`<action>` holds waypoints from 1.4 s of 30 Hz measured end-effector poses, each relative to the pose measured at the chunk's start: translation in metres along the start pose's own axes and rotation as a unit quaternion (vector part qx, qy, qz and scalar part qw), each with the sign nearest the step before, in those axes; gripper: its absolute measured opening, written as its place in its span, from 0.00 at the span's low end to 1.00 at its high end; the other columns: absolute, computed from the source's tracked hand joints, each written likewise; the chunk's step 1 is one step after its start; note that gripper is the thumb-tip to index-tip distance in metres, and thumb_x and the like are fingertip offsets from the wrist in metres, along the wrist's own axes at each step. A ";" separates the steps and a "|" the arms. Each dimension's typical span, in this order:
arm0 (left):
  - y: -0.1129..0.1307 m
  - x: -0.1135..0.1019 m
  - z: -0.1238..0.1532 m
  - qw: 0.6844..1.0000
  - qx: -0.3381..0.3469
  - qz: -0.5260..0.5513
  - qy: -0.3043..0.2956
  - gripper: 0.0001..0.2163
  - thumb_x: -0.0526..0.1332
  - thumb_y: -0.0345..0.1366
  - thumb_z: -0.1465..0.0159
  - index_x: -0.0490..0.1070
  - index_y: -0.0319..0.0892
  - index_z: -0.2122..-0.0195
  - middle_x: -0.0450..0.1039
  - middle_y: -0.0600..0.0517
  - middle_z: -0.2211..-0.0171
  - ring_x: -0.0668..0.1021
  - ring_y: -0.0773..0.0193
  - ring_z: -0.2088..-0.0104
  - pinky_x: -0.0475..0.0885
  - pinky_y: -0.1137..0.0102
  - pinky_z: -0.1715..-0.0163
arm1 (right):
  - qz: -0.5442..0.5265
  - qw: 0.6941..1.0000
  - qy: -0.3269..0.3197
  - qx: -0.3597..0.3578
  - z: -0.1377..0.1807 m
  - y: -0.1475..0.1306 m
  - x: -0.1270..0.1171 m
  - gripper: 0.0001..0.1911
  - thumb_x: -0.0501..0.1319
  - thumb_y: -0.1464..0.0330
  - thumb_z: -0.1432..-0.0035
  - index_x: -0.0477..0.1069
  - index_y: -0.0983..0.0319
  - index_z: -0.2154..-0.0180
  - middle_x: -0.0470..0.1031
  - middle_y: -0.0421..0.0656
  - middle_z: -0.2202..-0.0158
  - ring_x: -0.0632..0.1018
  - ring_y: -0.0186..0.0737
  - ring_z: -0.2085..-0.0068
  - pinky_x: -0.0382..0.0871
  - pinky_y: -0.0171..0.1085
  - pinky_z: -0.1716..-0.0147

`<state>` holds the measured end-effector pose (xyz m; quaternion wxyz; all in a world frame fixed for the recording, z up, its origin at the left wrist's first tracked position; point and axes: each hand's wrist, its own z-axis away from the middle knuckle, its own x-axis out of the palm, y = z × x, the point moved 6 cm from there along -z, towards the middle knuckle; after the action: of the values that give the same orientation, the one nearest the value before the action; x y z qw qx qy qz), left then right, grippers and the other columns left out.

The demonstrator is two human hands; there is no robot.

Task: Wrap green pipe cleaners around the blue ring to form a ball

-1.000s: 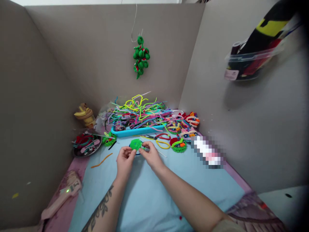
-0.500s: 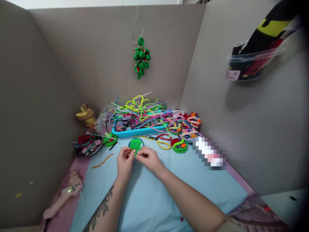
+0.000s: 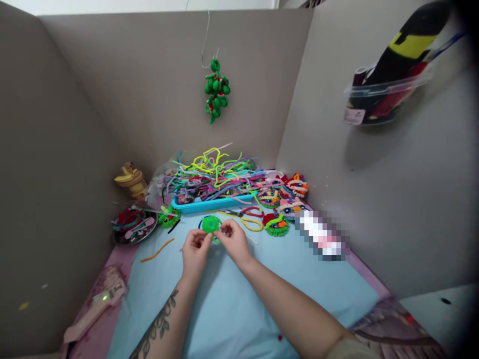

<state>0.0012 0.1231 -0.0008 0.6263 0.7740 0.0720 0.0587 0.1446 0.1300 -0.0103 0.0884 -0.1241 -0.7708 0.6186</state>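
Between my hands is a green coiled pipe-cleaner disc (image 3: 211,224), round and flat, with a dark blue edge showing behind it. My left hand (image 3: 196,250) is closed with thumb and fingers pinching its lower left edge. From the other side my right hand (image 3: 235,244) grips the lower right edge, its fingers curled. The fingertips of both hands nearly meet, and they hide the disc's lower part. Just beyond my right hand lie scissors (image 3: 251,224) with one red and one yellow handle. An orange pipe cleaner (image 3: 157,250) rests left of my left hand.
A blue tray (image 3: 217,203) heaped with pipe cleaners stands at the back. Right of it are several finished pipe-cleaner faces (image 3: 276,225). At left are a metal bowl (image 3: 152,230), a green frog-like piece (image 3: 168,217) and a pink glue gun (image 3: 95,311). Grey partitions enclose three sides.
My right hand has shifted up along the disc's right edge, its fingers opening slightly around it. The left hand keeps its pinch. The whole view has slid a little.
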 end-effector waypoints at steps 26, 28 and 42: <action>-0.009 0.001 -0.003 1.000 -0.015 0.013 -0.022 0.11 0.65 0.37 0.50 0.65 0.41 0.70 0.68 0.56 0.78 0.71 0.70 0.77 0.64 0.75 0.76 | -0.125 0.983 -0.087 0.100 -0.013 0.019 0.000 0.09 0.65 0.62 0.59 0.74 0.62 0.81 0.70 0.40 0.74 0.70 0.37 0.68 0.63 0.36 0.65; -0.010 -0.005 -0.006 0.999 -0.015 0.028 0.011 0.11 0.66 0.36 0.51 0.64 0.41 0.70 0.68 0.57 0.77 0.71 0.70 0.76 0.64 0.76 0.75 | -0.154 0.977 -0.105 0.108 -0.013 0.021 0.003 0.09 0.64 0.63 0.57 0.76 0.61 0.75 0.72 0.41 0.72 0.71 0.37 0.68 0.63 0.36 0.65; -0.008 0.000 -0.002 1.000 -0.021 0.020 0.007 0.11 0.65 0.37 0.50 0.63 0.41 0.71 0.66 0.57 0.78 0.69 0.71 0.77 0.62 0.76 0.76 | 0.020 0.999 0.017 -0.029 0.001 -0.009 -0.001 0.05 0.63 0.67 0.56 0.69 0.60 0.74 0.66 0.43 0.61 0.68 0.41 0.57 0.62 0.37 0.58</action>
<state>0.0008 0.1264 -0.0084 0.6403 0.7618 0.0595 0.0785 0.1446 0.1266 -0.0021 0.0854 -0.1531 -0.7839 0.5956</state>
